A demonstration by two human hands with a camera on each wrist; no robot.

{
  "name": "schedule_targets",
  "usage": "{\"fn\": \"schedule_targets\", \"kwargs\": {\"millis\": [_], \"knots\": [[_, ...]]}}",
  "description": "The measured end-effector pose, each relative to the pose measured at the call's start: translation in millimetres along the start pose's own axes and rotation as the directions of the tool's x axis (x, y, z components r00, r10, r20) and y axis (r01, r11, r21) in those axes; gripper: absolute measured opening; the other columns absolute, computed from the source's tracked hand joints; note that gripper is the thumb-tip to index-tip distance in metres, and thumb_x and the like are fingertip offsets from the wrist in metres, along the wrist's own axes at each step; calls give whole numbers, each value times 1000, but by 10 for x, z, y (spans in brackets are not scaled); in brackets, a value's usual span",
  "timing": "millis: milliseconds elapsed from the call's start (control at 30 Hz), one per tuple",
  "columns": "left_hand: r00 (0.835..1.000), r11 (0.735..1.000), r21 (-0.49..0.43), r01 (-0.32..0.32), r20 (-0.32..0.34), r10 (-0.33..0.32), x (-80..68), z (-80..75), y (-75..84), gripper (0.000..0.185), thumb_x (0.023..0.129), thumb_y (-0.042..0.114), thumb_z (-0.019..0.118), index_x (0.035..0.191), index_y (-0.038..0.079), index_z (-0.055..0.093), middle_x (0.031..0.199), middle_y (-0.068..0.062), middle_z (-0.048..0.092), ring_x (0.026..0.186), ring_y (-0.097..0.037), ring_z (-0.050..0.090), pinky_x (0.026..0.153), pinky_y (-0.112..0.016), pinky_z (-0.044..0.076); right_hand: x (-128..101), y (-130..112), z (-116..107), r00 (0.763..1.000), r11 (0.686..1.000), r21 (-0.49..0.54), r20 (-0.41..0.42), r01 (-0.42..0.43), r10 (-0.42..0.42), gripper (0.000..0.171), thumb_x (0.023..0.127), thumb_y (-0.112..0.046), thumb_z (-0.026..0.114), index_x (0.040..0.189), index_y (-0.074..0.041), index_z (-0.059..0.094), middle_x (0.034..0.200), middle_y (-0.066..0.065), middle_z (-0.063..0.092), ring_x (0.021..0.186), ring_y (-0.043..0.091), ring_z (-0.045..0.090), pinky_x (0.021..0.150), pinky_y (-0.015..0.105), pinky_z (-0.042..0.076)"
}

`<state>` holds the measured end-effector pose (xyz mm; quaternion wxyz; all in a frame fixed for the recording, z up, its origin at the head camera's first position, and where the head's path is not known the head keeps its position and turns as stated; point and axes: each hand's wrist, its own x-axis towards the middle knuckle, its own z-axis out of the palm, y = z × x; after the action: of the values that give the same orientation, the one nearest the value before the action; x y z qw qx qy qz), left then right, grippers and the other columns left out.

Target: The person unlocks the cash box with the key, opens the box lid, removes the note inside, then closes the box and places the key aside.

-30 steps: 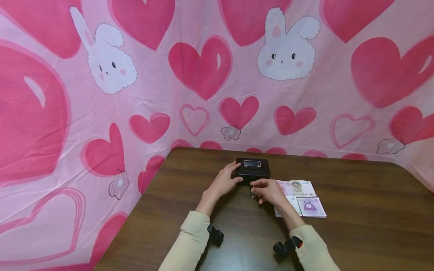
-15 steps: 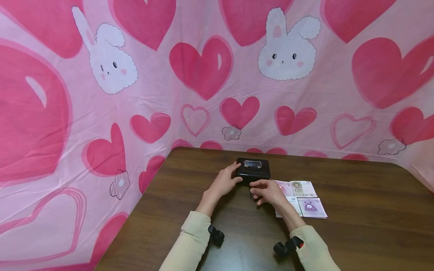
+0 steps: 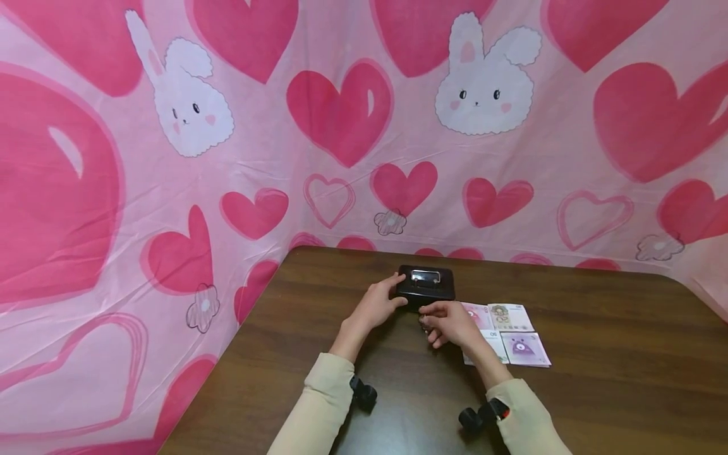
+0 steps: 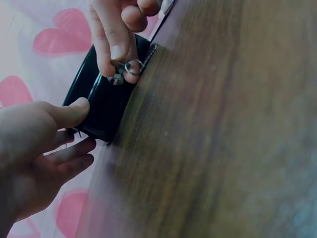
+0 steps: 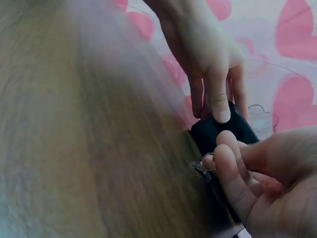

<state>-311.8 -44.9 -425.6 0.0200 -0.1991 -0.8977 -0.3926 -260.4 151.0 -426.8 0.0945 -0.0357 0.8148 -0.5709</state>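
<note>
At the black box [image 3: 425,284], left hand [image 3: 376,306] grips it; right hand [image 3: 451,322] pinches key [image 4: 117,78]

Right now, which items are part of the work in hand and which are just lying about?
In hand:
- black cash box, lid down, gripped at its corner by the left hand
- key with ring, pinched by the right hand at the box front

Lying about:
- banknotes, flat on the wooden table beside the box, untouched
- pink heart-and-bunny cloth behind
</note>
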Motion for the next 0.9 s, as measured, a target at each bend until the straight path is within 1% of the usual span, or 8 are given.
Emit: {"fn": "schedule_targets", "kwargs": {"millis": [67,167,233,367,467,600,700,900], "knots": [[1000,1000,9,5,6,-5,-1,8,7,57,95,22,68,148,17,48,156,-9,42,139,-22,47,116,-41,38,-12,-8,-13,1000,1000,-14,-2,-8,8,26,96,-3,60,120,5,66,95,15,71,52,14,62,52,33,58],[1000,1000,18,8,5,-8,-1,18,23,57,95,21,68,148,16,49,155,-9,43,139,-22,48,116,-41,38,-19,-1,-29,1000,1000,-16,18,1,0,28,96,-6,62,121,6,65,93,14,71,55,13,62,53,34,59],[1000,999,29,14,1,-14,2,22,32,57,95,22,68,148,16,49,154,-9,43,138,-22,48,115,-42,39,-10,16,-30,1000,1000,2,16,14,-14,29,95,-7,64,121,7,65,89,13,70,57,13,62,53,33,59],[1000,998,60,26,-12,-25,0,21,54,58,93,24,70,147,16,50,153,-10,46,137,-23,50,114,-41,40,26,66,-3,998,998,29,-16,55,-55,27,92,-5,67,116,9,66,84,10,69,62,14,61,55,33,60],[999,995,87,43,-30,-41,-5,22,65,60,92,27,72,147,15,51,151,-10,48,135,-24,52,112,-42,42,48,86,14,997,996,43,3,77,-77,28,91,-4,68,114,11,66,86,10,70,67,15,63,59,33,61],[998,993,104,50,-54,-45,6,32,73,61,91,28,73,146,16,51,150,-10,50,134,-24,53,111,-42,43,44,64,-10,998,998,20,41,56,-57,27,91,-5,69,114,9,67,90,10,71,69,15,66,63,33,61],[997,994,102,48,-61,-42,13,36,77,61,90,28,74,145,15,52,149,-10,52,133,-24,54,111,-42,44,28,45,-39,998,999,-8,53,46,-45,25,92,-6,69,113,7,68,90,11,71,68,16,66,62,34,61],[997,995,93,38,-73,-32,3,44,67,60,89,28,75,144,16,54,147,-11,53,131,-25,56,109,-42,45,-9,41,-127,989,991,-73,98,116,-108,26,90,-10,72,111,5,68,86,11,72,66,17,65,57,35,60]]}}
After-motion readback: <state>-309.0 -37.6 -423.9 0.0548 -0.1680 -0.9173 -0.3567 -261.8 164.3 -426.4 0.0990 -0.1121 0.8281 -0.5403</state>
